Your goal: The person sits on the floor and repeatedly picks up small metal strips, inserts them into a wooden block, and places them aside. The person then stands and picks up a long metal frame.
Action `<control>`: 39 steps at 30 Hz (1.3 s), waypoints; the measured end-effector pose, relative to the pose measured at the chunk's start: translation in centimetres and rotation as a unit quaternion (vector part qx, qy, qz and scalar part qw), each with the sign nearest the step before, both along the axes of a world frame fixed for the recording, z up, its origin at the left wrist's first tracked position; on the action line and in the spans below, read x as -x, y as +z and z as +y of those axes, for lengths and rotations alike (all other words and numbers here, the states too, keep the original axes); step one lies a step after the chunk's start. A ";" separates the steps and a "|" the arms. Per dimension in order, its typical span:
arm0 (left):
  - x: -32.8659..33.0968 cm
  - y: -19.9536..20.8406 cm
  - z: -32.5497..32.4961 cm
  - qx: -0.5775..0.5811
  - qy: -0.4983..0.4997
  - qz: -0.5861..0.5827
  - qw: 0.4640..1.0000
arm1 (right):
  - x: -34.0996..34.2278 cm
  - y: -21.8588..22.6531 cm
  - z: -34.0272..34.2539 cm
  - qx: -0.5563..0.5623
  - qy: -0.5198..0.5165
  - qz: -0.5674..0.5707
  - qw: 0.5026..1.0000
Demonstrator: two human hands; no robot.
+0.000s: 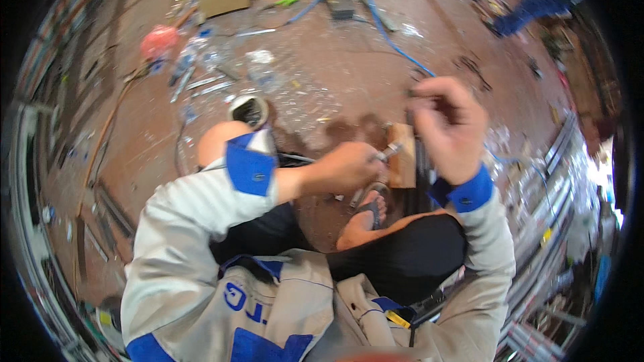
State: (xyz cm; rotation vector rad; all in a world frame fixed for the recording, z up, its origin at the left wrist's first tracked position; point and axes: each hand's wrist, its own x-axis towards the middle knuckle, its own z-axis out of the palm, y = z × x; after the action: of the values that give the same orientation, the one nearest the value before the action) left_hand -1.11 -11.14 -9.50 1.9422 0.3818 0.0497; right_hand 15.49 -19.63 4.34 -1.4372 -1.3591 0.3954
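My left hand (350,167) is closed round a short, light-grey metal piece (389,152), whose end reaches over a wooden block (403,171). Blur hides what kind of piece it is. On the right, my right hand (451,124) is raised above dark metal bars (422,161) lying beside the block. Its fingers are curled into a pinch, with a small dark thing at their tips, too smeared to name. The block lies on the floor between my hands, just past a sandalled foot (372,214).
An open container (249,112) of small dark parts stands near my left knee. Farther off are a cardboard box (227,1), a pink plastic bag (159,41) and a blue hose (389,37). Metal lengths (557,208) are stacked at right. Another person's blue-clad leg (537,7) shows far right.
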 end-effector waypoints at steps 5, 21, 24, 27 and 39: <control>-2.0 -4.1 -1.5 -0.048 -0.041 0.190 0.980 | -2.5 0.2 -0.6 0.016 -0.021 0.041 0.999; -8.0 -17.1 6.4 -0.265 -0.239 0.108 0.928 | -3.7 -0.7 -0.4 0.120 0.077 -0.064 0.988; -6.7 -6.2 15.8 -0.204 -0.185 0.012 0.961 | -4.8 -0.8 -0.6 0.161 0.036 -0.012 0.986; -1.6 -5.5 28.7 -0.366 -0.024 -0.008 0.930 | -5.4 -0.6 0.0 0.199 0.018 0.002 0.980; 26.8 -29.7 45.7 -0.487 0.312 0.398 0.712 | -12.8 -8.4 -0.9 0.305 -0.123 0.081 0.941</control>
State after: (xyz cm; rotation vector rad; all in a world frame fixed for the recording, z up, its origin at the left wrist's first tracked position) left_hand -27.90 34.56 -39.16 2.6796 1.9160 -0.2044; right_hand 28.30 -20.50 -4.07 -2.0041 -0.9376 0.7981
